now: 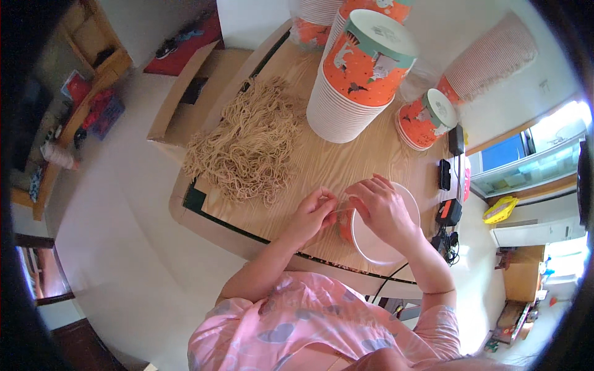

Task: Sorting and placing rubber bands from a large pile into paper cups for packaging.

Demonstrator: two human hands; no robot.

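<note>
An open paper tub [378, 242], white inside and orange outside, sits near the front edge of the wooden table [313, 162], with the right hand [382, 210] arched over its rim, fingers bent — whether they grip anything, I cannot tell. Just left of the rim, the left hand [314, 215] pinches thumb and fingertips together on a thin pale strand [344, 210] that stretches toward the right hand. Farther out are a tangled heap of beige yarn [250, 145], a tall stack of tubs [362, 71], a shorter stack [426, 119] and — at the right — a black adapter [449, 212].
</note>
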